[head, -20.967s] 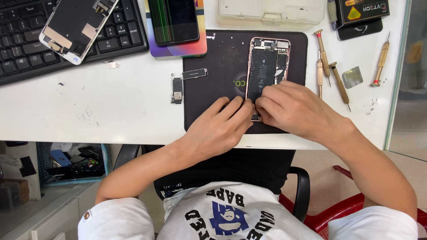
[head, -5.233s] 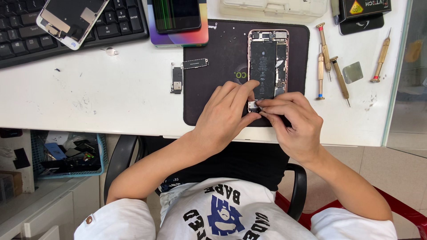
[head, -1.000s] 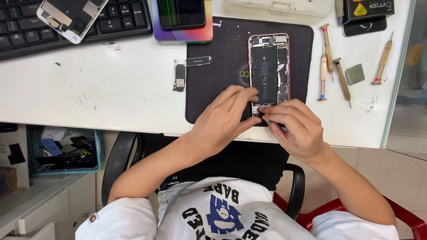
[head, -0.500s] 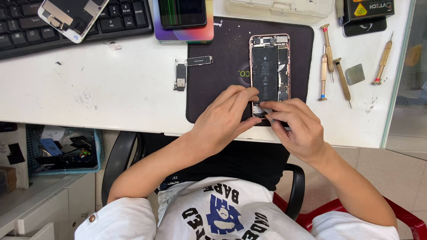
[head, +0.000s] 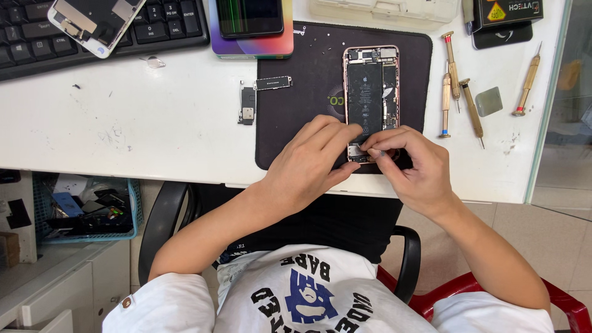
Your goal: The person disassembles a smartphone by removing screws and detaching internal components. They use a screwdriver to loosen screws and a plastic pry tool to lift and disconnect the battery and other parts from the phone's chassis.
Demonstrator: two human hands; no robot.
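An opened phone body [head: 372, 86] with a pink-gold frame and a black battery lies on a black work mat [head: 308, 92]. My left hand [head: 311, 163] rests on the mat with its fingertips pressed against the phone's near end. My right hand [head: 410, 169] pinches at the same lower edge of the phone, thumb and forefinger closed together on a small part there. What sits between the fingers is too small to make out.
Two small removed parts [head: 248, 105] lie left of the mat. Several screwdrivers [head: 450, 80] and a grey pick [head: 489, 101] lie to the right. A black keyboard [head: 92, 31] with a detached screen [head: 95, 21] sits far left, a cracked phone [head: 250, 21] beside it. The table edge runs just below the hands.
Both hands stay at the phone's near end; the fingertips shift only slightly. The phone and tools have not moved.
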